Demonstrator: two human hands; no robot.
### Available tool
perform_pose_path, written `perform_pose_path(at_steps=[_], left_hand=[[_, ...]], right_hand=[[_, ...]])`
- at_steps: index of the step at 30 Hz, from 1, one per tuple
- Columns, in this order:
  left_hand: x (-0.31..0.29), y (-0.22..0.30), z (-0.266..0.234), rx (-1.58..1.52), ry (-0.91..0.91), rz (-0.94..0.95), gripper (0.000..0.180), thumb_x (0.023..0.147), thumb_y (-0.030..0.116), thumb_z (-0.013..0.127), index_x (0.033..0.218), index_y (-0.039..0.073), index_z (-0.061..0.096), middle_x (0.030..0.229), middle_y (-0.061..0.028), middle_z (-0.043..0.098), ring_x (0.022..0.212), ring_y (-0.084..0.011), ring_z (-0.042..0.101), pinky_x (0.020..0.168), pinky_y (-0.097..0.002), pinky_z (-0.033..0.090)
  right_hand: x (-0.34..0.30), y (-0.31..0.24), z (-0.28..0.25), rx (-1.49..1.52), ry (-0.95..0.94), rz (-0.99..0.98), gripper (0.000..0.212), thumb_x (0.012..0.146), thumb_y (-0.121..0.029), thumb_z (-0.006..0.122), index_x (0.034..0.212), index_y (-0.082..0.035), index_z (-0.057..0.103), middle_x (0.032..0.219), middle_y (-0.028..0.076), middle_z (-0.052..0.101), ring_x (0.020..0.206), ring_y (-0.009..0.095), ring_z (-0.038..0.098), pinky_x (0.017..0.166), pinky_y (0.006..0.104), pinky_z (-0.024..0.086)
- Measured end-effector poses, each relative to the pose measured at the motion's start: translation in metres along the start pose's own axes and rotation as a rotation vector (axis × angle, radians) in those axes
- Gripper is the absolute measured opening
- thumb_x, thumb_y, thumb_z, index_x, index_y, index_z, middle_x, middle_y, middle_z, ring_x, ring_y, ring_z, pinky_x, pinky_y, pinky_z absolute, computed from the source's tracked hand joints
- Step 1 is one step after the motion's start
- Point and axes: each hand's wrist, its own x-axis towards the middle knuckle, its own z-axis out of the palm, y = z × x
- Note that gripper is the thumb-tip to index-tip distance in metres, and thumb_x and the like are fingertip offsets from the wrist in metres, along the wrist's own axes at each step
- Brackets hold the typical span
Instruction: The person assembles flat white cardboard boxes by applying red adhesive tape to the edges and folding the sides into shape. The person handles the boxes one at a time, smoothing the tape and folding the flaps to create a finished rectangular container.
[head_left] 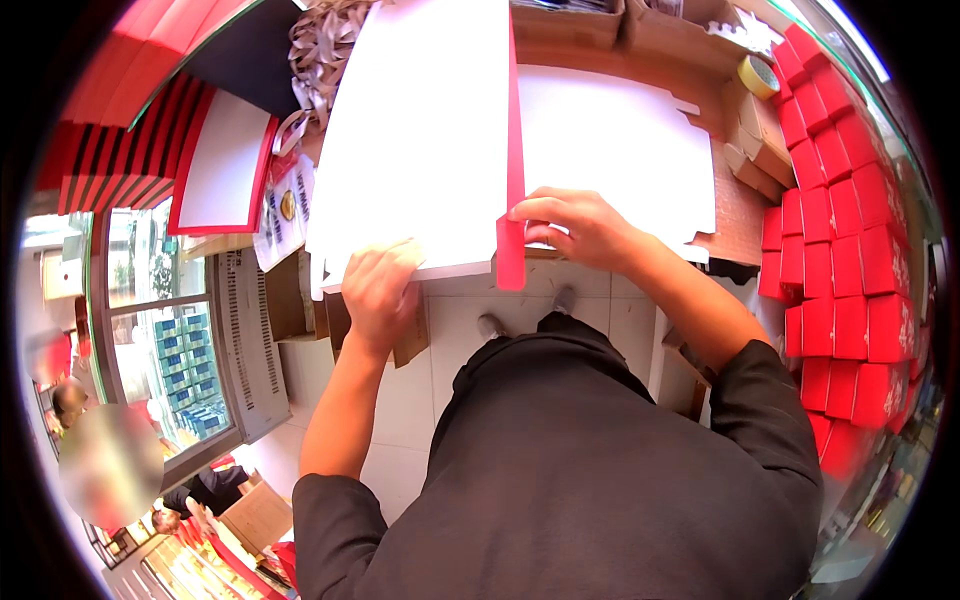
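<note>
A long white cardboard box piece [420, 120] lies in front of me, its red side [515, 150] running along the right edge. At its near left corner my left hand [380, 290] is closed over the edge, fingers curled on the white surface. My right hand [585, 228] pinches the red flap [511, 255] at the near right corner between thumb and fingers; the flap hangs past the near edge. Right of the box piece, a flat white cardboard sheet [620, 150] with notched edges lies on the brown table.
Red boxes [845, 260] are stacked at the right. A yellow tape roll [759, 77] rests by a brown carton [755, 130]. Beige ribbons [322, 60] hang at the far left, near a white-and-red panel [222, 165]. Other people [205, 490] are at lower left.
</note>
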Motion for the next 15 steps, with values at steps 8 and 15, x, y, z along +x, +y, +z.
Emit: perform_pose_path(at_steps=[8,15], left_hand=[[-0.009,0.002,-0.031,0.024,0.066,0.004,0.021,0.069,-0.009,0.058,0.084,0.006,0.060,0.088,-0.0069,0.070,0.085,-0.0239,0.068,0.076,-0.0345,0.049],[-0.011,0.010,-0.029,0.051,0.038,0.001,0.015,0.072,-0.001,0.058,0.084,0.007,0.059,0.081,-0.0036,0.066,0.078,-0.0201,0.064,0.073,-0.0323,0.047]], right_hand=[[0.001,-0.016,0.017,-0.077,-0.059,0.041,0.027,0.083,0.001,0.065,0.109,-0.002,0.059,0.093,0.011,0.068,0.084,0.024,0.068,0.072,0.0317,0.055],[-0.018,-0.051,0.060,0.662,0.301,0.735,0.014,0.097,-0.012,0.053,0.101,0.001,0.059,0.091,0.009,0.067,0.085,0.016,0.066,0.076,0.0297,0.055]])
